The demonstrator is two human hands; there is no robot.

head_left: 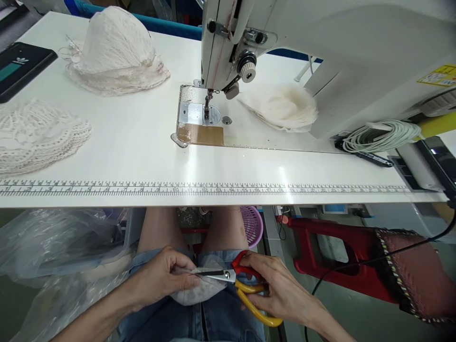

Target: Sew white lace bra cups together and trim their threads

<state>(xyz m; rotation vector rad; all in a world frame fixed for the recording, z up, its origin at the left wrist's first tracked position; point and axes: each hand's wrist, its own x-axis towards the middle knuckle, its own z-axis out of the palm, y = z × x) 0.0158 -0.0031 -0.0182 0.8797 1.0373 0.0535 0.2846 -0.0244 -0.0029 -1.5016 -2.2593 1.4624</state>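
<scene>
Over the lap, my left hand (174, 273) pinches a thin white fabric piece (195, 292) between thumb and fingers. My right hand (272, 285) grips scissors (245, 289) with one red and one yellow handle loop. Their blades point left and lie against the fabric close to my left fingertips. Part of the fabric is hidden behind the blades and my left hand. Beyond the table edge stands a white sewing machine (221, 47), its needle and presser foot over the metal plate.
On the white table (142, 156) lie a tall stack of pale lace pieces (117, 52), a lower lace stack (39, 135), cream fabric pieces (285, 107), a phone (21, 69) and coiled cord (383, 135). A red stool (306, 251) stands right, plastic bags (60, 247) left.
</scene>
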